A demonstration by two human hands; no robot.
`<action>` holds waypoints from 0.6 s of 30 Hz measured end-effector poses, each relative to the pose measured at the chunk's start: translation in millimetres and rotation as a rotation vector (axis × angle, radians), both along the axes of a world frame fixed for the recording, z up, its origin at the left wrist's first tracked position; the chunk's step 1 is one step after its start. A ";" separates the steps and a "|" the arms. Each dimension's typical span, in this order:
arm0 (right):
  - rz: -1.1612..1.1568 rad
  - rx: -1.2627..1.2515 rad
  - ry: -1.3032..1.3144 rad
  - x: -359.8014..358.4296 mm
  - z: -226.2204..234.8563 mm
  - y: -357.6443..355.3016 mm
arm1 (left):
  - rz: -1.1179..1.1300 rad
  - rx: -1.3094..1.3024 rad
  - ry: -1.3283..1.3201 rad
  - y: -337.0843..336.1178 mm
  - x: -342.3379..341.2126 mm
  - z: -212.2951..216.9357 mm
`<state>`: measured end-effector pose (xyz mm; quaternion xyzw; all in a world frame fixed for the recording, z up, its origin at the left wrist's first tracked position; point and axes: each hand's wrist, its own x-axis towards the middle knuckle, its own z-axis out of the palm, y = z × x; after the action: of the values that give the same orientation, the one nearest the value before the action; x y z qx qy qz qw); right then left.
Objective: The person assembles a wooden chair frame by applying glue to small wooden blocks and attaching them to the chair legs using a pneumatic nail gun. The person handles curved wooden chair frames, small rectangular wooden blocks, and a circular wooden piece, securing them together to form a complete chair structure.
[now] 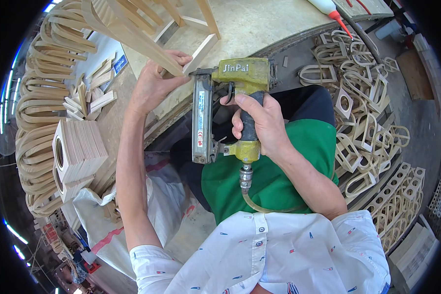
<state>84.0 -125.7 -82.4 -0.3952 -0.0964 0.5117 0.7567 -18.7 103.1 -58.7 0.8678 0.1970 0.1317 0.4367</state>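
Observation:
My right hand (267, 122) is wrapped round the black grip of a yellow pneumatic nail gun (242, 72), its index finger near the trigger. The gun's nose touches or nearly touches the joint where a short wooden crosspiece (201, 54) meets the end of a curved wooden frame (144, 43). My left hand (157, 81) grips that end of the frame, thumb beneath and fingers round the far side. More legs and bars of the same wooden piece stand on the worktable (259, 22). An air hose (252, 203) runs from the gun's metal coupling across my green apron.
Bent wooden arches (44, 93) line the left edge. Beside them are loose wood strips (100, 100) and stacked boards with round holes (83, 149). A pile of small arched frames (350, 142) lies at right. A red-tipped glue bottle (328, 10) is at the far right tabletop.

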 end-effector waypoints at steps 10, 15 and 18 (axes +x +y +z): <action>-0.037 0.028 -0.015 -1.7 -1.1 1.1 | 0.031 0.040 0.056 -0.7 -3.8 3.8; -0.052 -0.050 -0.035 28.4 3.5 -9.1 | -0.162 -0.145 0.181 30.5 -0.3 33.7; -0.141 -0.009 -0.031 49.6 9.4 -8.1 | -0.109 -0.277 0.079 45.0 14.3 38.0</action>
<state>133.6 -133.9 -73.0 -0.4123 -0.0778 0.4514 0.7875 -4.4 148.1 -20.8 0.8132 0.1830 0.0451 0.5507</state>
